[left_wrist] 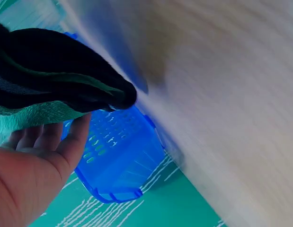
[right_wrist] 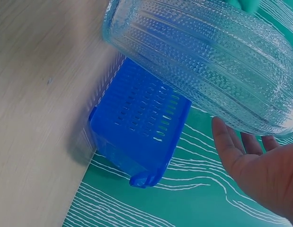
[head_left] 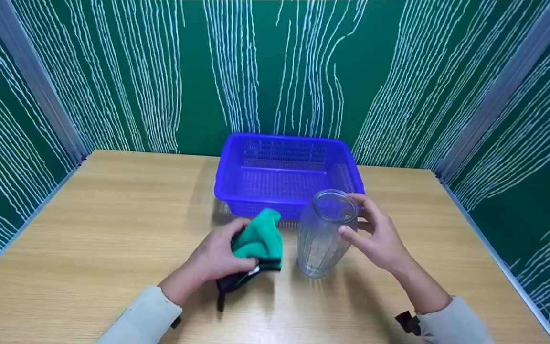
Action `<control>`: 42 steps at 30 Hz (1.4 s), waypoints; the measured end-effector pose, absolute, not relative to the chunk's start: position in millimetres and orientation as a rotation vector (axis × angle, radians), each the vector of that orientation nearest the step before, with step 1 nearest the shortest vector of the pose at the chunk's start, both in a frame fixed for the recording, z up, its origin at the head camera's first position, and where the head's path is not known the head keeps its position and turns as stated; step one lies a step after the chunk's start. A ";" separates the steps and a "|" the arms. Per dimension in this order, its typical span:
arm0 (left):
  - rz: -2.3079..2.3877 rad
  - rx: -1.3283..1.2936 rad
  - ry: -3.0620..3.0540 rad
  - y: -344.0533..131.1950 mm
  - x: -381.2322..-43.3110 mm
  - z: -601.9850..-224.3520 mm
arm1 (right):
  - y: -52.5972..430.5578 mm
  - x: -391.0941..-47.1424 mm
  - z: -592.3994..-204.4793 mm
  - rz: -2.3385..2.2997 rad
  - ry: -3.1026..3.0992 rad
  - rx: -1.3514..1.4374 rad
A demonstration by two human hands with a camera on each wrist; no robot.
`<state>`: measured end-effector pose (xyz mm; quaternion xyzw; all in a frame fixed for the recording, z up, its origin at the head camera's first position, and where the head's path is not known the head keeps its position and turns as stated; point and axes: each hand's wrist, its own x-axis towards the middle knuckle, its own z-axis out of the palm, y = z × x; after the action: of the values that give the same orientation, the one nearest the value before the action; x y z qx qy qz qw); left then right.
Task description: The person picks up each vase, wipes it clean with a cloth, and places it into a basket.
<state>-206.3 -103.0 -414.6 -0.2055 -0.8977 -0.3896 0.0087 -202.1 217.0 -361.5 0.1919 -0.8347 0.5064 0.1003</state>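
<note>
My left hand grips a folded green and black cloth, thumb pressed along its dark edge. In the left wrist view the cloth's black side faces the camera, with fingers curled beneath its fuzzy green side. My right hand holds a clear ribbed glass vase near the top, thumb on the near side and fingers round the far side. The vase leans slightly right in the head view, its mouth toward the camera. In the right wrist view, its textured wall lies against my fingertips.
Behind both hands, a blue-purple plastic basket with slotted walls sits on the wooden table. Nothing shows inside it. Green panels with white wavy lines close off the back and sides.
</note>
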 end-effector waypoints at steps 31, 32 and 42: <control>-1.889 -0.857 -2.509 -22.6 -213.0 -353.0 | 221.9 -199.2 -359.8 1.499 -2.494 0.727; -1.892 -0.852 -2.513 -21.7 -212.2 -350.4 | 221.9 -199.5 -359.6 1.501 -2.489 0.736; -1.901 -0.883 -2.531 -16.1 -220.4 -350.1 | 222.4 -201.4 -358.2 1.418 -2.511 0.652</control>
<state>-220.4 -16.1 -350.1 -0.2681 -0.7681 -0.5770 -0.0720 -201.4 222.4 -358.2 0.2197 -0.8457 0.4776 0.0922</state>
